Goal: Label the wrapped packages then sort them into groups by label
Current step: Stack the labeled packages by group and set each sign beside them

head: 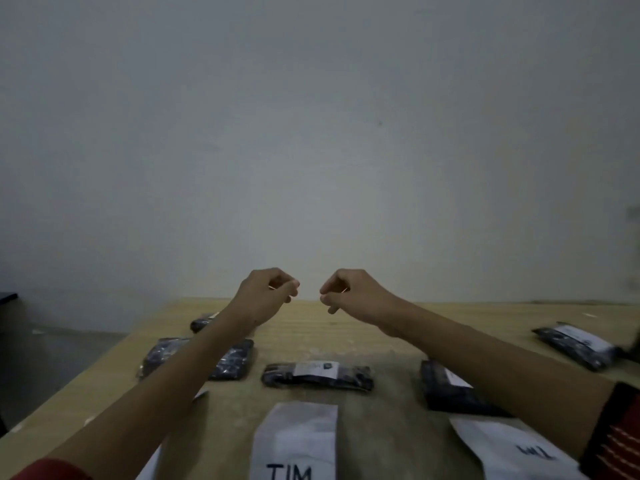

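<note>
Two hands hang raised over the far half of the wooden table, knuckles up, close together but not touching. The left hand has its fingers curled in, thumb tip against the forefinger, and the right hand mirrors it. A thin pale sliver shows in each pinch, too small to name, so I cannot tell whether either hand has hold of anything.

Take the table as a clock face with the person at 6. Near the centre lies the middle package, in dark wrap with a white label across it. At 9 the left package lies partly under the left forearm, and at 10 the small far-left package peeks out beyond it. At 3 the right package is partly covered by the right forearm. At 2, well apart, lies the far-right package, also labelled. At 6 the TIM sheet, white paper lettered "TIM", lies just beside the middle package. At 5 lies a second sheet, and I cannot read its lettering. A grey wall stands behind the table.
</note>
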